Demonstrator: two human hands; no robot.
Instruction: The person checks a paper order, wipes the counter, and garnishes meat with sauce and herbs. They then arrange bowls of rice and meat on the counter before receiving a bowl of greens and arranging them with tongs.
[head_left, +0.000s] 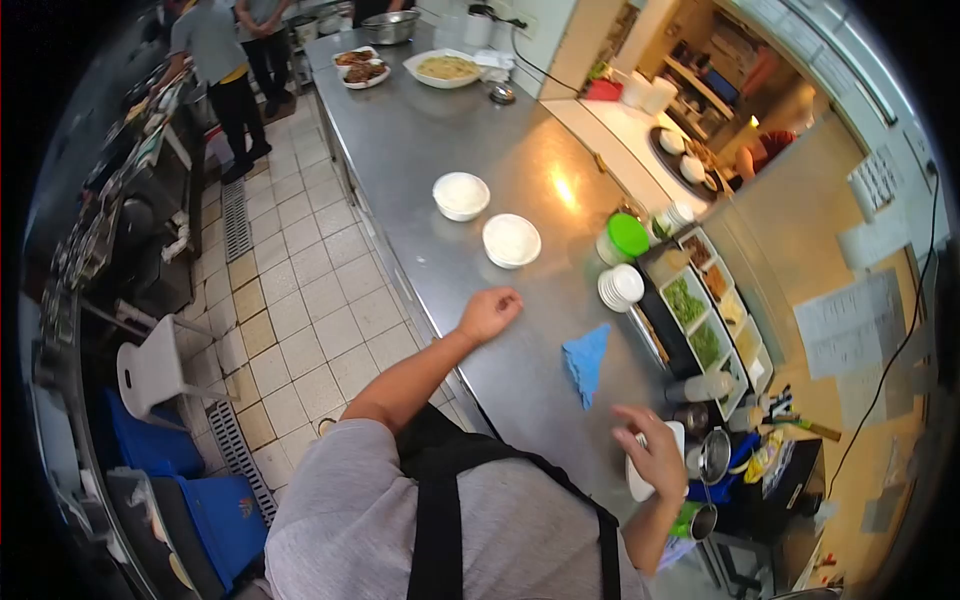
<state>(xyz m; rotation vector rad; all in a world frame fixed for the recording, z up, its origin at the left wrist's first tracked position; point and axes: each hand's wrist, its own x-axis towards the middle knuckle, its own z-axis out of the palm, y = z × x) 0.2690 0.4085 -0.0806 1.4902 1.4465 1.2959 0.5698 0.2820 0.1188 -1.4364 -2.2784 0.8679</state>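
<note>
My left hand (490,314) is loosely curled over the steel counter, with nothing showing in it. Just beyond it stand two white bowls filled with something white, a nearer bowl (511,241) and a farther bowl (461,196). My right hand (652,450) has its thumb and fingers apart and overlaps a white dish (640,482) at the counter's right side. Between my hands lies a crumpled blue cloth (587,363).
Stacked white cups (621,288) and a green-lidded tub (626,237) stand beside a rack of topping trays (705,345). Plated food (447,68) sits at the far end. A strainer (714,457) is right of my right hand. Two people (215,60) stand in the tiled aisle.
</note>
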